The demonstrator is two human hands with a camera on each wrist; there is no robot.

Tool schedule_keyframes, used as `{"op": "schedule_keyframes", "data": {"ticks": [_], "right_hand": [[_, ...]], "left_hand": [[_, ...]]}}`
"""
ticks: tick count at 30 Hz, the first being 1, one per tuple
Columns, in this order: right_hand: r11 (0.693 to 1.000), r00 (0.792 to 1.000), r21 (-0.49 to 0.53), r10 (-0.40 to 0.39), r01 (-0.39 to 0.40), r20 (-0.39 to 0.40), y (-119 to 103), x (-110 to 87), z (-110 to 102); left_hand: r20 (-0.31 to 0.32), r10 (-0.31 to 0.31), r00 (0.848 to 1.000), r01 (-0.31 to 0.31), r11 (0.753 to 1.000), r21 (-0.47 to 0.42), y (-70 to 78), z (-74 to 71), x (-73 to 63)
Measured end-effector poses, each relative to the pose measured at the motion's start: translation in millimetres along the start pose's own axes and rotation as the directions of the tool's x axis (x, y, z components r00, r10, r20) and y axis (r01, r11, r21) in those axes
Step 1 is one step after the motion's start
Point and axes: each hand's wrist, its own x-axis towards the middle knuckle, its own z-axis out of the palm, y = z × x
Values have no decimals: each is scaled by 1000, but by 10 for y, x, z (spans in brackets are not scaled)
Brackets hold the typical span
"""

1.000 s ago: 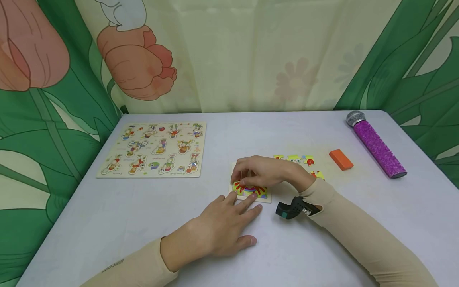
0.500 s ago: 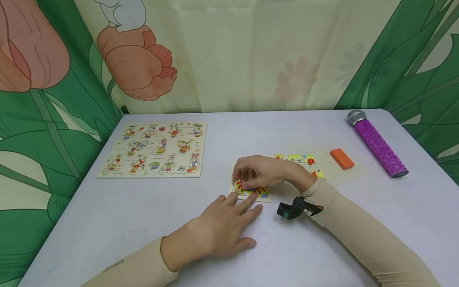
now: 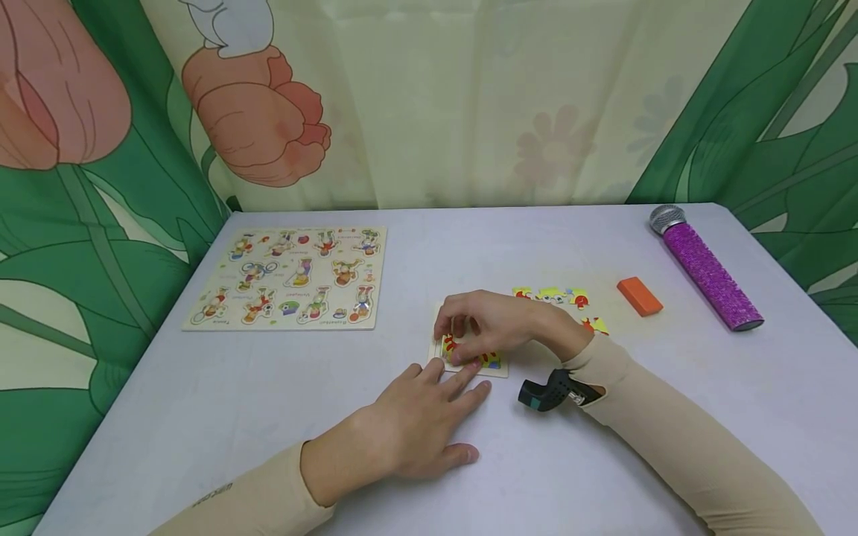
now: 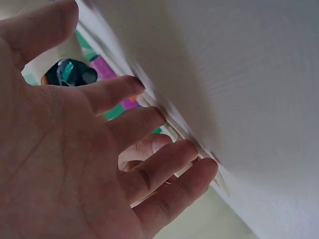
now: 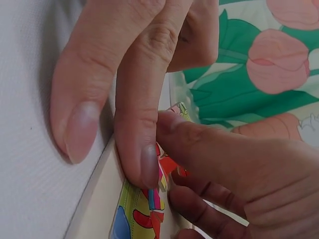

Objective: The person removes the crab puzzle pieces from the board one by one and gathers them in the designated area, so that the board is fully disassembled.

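A small pale puzzle board (image 3: 501, 373) lies mid-table, holding yellow, red and blue jigsaw pieces (image 3: 493, 361). My left hand (image 3: 418, 420) is spread palm down with fairly straight fingers; its index and middle fingertips press on the board's near edge and the pieces there. Over the same board bends my right hand (image 3: 492, 324), thumb and curled fingers around a puzzle piece (image 5: 167, 164) that they pinch. Most of that piece and the board's far half are hidden beneath the hand. Loose puzzle pieces (image 3: 553, 295) lie beyond the right wrist, partly covered by it.
At the back left lies a large cream picture puzzle board (image 3: 284, 279) with several animal figures. An orange block (image 3: 639, 297) sits to the right. Farther right is a purple glittery microphone (image 3: 710, 272). A printed curtain (image 3: 442, 104) stands behind the table.
My right thumb has shifted slightly toward the near edge of the small board, covering more of the picture there. The left hand stays in place.
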Motion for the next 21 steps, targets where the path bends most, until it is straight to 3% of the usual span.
{"op": "schedule_keyframes", "data": {"ticks": [14, 21], "right_hand": [[998, 1000, -59, -2, 2, -3, -12, 15, 22], [998, 999, -55, -18, 16, -44, -9, -1, 22]], "left_hand": [[-9, 1, 1000, -1, 1000, 12, 16, -10, -19], [5, 2, 1000, -2, 1000, 7, 13, -17, -16]]}}
